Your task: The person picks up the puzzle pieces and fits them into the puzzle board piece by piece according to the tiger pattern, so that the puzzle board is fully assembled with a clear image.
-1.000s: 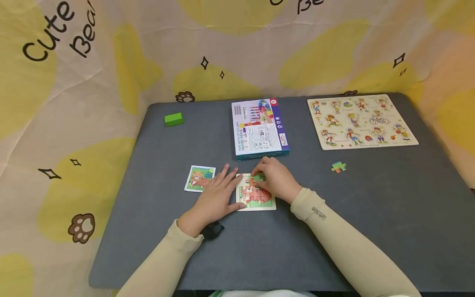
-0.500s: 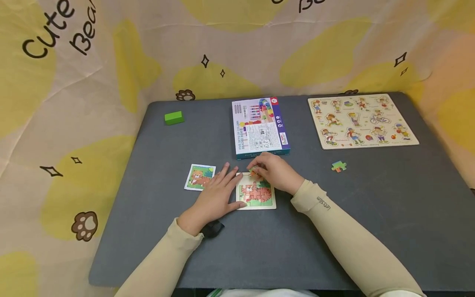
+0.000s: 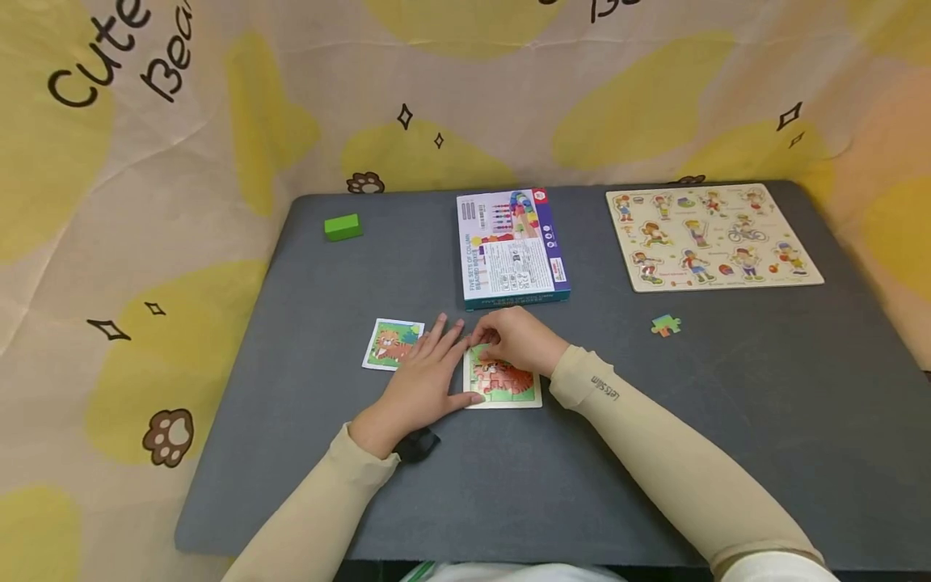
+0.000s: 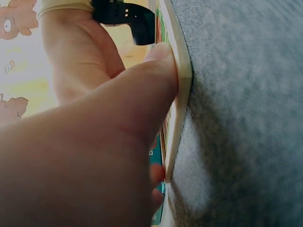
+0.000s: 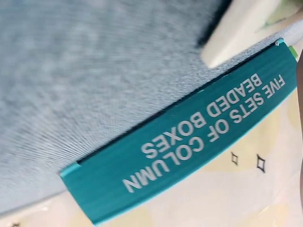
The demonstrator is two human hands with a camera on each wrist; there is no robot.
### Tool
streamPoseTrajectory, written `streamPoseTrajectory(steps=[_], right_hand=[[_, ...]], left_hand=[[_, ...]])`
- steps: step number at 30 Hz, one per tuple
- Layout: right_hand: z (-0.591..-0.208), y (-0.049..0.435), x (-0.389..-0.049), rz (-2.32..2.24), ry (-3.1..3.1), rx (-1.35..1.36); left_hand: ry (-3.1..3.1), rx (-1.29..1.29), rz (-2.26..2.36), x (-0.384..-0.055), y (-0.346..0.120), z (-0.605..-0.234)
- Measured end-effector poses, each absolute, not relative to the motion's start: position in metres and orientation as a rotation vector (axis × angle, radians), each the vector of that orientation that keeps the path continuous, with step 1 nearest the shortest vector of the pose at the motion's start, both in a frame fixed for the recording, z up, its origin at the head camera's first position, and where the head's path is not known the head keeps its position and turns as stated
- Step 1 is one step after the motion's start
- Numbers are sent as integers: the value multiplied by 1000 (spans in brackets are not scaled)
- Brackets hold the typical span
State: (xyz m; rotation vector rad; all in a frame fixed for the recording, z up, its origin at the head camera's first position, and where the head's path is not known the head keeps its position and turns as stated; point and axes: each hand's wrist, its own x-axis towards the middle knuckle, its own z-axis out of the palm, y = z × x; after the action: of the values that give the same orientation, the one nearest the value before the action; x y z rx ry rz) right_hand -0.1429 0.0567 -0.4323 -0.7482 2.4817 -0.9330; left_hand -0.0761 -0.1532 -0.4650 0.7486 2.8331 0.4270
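A small jigsaw puzzle [image 3: 505, 392] of an orange tiger on green, in a pale wooden frame, lies on the grey table. My left hand [image 3: 418, 388] spreads flat along its left side, thumb on the lower left corner; the left wrist view shows that thumb [image 4: 158, 71] at the frame's edge. Over the puzzle's upper left part, my right hand [image 3: 518, 339] pinches a puzzle piece, mostly hidden by the fingers. A tiger picture card [image 3: 389, 343] sits partly under or behind the left fingers. One loose green and orange puzzle piece [image 3: 665, 325] lies to the right.
Behind the hands lies a bead game box [image 3: 509, 250], its teal side [image 5: 180, 137] close in the right wrist view. A wooden board with children's figures [image 3: 716, 238] is at the back right, a green block [image 3: 343, 227] at the back left.
My right hand has moved left and down with the puzzle piece, from above the frame's top edge to its upper left corner. The left hand has stayed in place.
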Motion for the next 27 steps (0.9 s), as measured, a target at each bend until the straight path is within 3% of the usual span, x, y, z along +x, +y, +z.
streamPoseTrajectory(steps=[15, 27], right_hand=[[-440, 50, -142, -951, 2555, -730], [-438, 48, -125, -730, 2796, -877]], left_hand=[[2860, 747, 399, -75, -154, -464], [2826, 720, 404, -75, -154, -464]])
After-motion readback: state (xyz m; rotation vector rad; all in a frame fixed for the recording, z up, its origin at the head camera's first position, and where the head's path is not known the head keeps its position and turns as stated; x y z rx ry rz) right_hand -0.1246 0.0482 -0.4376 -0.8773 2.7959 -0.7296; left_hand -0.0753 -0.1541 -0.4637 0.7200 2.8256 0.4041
